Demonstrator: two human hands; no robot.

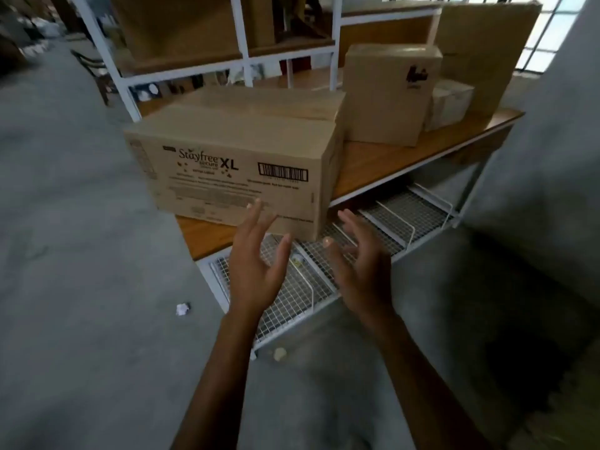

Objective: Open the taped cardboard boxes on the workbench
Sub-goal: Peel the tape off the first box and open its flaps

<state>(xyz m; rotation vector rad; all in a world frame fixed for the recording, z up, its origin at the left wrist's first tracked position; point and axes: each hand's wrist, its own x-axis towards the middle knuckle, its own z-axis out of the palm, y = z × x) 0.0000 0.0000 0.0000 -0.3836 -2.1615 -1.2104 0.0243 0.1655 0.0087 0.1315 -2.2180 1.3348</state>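
Both hands before the printed box
I had my left hand [256, 267] and right hand [360, 271] apart, fingers spread, holding nothing, near the cardboard box [233, 147] on the workbench [389, 160]

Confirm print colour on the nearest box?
Black print; the nearest box itself is plain brown cardboard. Head view.

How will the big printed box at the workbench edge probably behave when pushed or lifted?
Likely stiff: the printed box has flat faces and crisp corners. Its near corner seems to overhang the workbench, so a push could tip it.
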